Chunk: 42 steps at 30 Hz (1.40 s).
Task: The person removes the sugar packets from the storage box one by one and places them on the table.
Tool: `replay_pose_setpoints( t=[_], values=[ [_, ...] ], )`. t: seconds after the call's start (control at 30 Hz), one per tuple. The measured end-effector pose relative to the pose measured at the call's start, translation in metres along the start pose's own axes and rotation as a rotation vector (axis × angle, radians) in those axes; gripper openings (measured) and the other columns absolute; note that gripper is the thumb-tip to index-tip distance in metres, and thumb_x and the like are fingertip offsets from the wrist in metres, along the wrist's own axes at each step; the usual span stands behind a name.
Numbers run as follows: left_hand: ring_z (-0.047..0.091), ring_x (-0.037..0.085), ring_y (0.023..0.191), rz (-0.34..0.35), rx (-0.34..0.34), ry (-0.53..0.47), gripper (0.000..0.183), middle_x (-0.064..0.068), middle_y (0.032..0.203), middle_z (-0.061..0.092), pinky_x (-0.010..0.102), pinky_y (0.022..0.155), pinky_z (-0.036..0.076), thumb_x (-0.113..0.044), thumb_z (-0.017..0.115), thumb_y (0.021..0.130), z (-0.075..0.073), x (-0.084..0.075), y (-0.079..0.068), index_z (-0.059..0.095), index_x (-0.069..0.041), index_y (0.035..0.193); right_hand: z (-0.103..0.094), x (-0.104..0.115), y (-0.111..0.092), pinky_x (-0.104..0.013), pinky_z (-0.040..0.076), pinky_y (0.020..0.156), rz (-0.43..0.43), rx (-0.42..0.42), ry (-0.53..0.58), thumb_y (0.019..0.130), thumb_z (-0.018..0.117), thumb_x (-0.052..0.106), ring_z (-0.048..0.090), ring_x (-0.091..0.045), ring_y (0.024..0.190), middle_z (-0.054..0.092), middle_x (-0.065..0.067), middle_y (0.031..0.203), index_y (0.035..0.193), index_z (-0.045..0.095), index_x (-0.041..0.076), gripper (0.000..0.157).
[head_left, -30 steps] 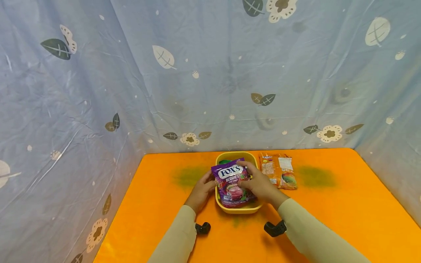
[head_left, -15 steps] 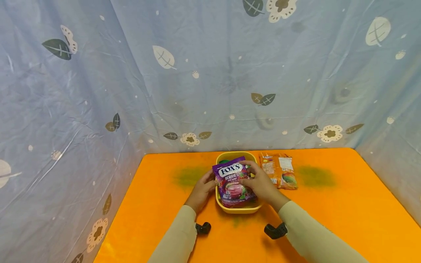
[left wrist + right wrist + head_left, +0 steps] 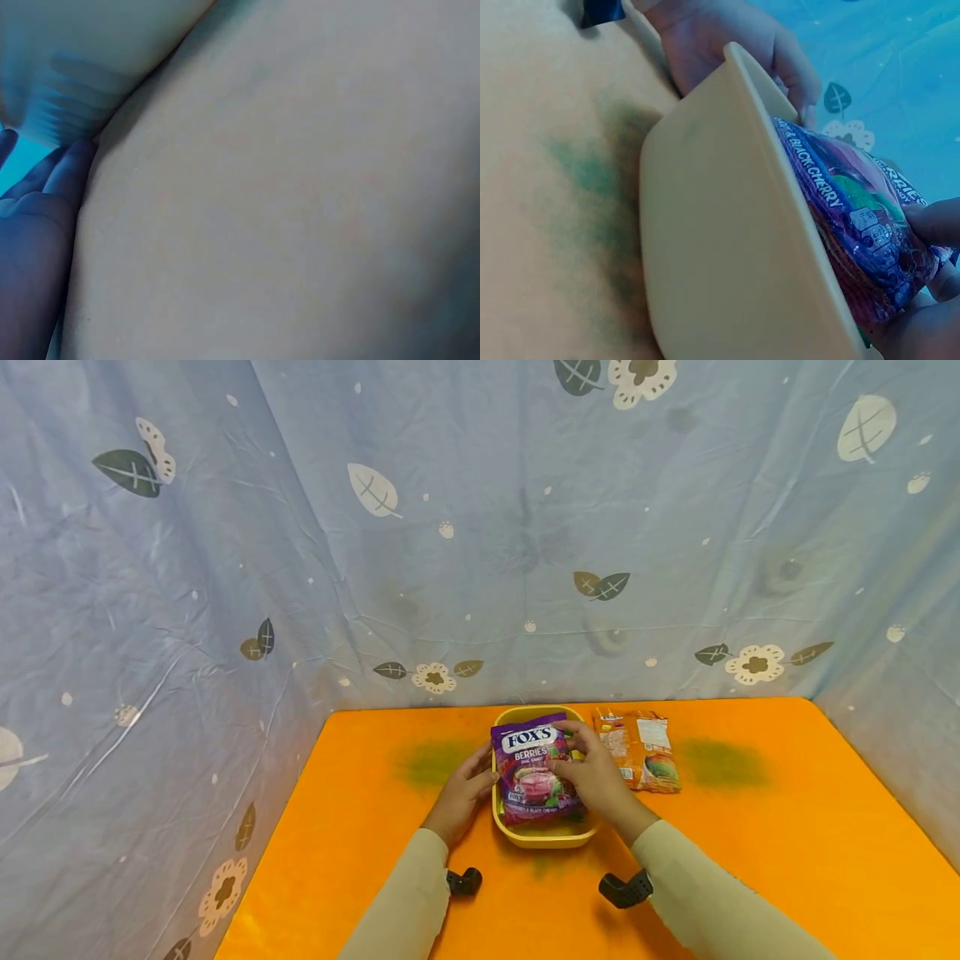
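Candy bag: purple, printed side up, lying in the mouth of the yellow tub, part of it above the rim
Right hand: pinching the bag at its right edge, thumb on the front
Left hand: fingers relaxed, touching the tub's left side
Orange packets: on the surface, just right of the tub

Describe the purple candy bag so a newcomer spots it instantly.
On the orange table stands a yellow tub. At its opening, in the right hand, is the purple candy bag. Unlike the orange packet beside the tub, it is purple and reads BERRIES.
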<state>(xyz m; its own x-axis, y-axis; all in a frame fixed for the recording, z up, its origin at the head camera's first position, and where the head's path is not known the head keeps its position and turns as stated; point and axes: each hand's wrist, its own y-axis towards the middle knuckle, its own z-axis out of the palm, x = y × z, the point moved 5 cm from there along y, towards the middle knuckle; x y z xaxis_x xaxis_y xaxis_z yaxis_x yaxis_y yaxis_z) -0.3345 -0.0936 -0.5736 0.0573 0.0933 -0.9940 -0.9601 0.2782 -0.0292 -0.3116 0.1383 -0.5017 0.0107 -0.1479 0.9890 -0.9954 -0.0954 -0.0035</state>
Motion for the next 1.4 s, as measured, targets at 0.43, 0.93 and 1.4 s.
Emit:
replay_pose_setpoints(
  t=[0.43,0.93,1.4],
  values=[
    [0.050,0.035,0.147,0.007,0.005,-0.002,0.067,0.017,0.167,0.045,0.043,0.117,0.046,-0.019,0.067,0.107,0.000,0.001,0.000,0.042,-0.010,0.169,-0.018,0.010,0.005,-0.031,0.062,0.078,0.011,-0.055,-0.010,0.104,0.074,0.002,0.064,-0.033,0.101,0.058,-0.023,0.134,0.159,0.050,0.014,0.062],
    [0.047,0.034,0.150,-0.003,0.010,-0.024,0.068,0.017,0.168,0.043,0.044,0.115,0.047,-0.016,0.066,0.107,0.000,0.000,0.000,0.040,-0.010,0.170,-0.047,0.019,0.008,-0.033,0.064,0.082,0.023,-0.108,0.005,0.105,0.075,0.010,0.067,-0.035,0.105,0.056,-0.024,0.138,0.165,0.045,0.015,0.068],
    [0.044,0.033,0.152,-0.007,0.007,-0.040,0.069,0.017,0.169,0.042,0.043,0.117,0.046,-0.014,0.065,0.107,0.000,-0.001,0.001,0.039,-0.009,0.170,-0.081,0.010,0.010,-0.035,0.064,0.085,0.075,-0.164,0.093,0.107,0.073,0.014,0.059,-0.038,0.119,0.050,-0.022,0.148,0.168,0.040,0.020,0.070]
  ],
)
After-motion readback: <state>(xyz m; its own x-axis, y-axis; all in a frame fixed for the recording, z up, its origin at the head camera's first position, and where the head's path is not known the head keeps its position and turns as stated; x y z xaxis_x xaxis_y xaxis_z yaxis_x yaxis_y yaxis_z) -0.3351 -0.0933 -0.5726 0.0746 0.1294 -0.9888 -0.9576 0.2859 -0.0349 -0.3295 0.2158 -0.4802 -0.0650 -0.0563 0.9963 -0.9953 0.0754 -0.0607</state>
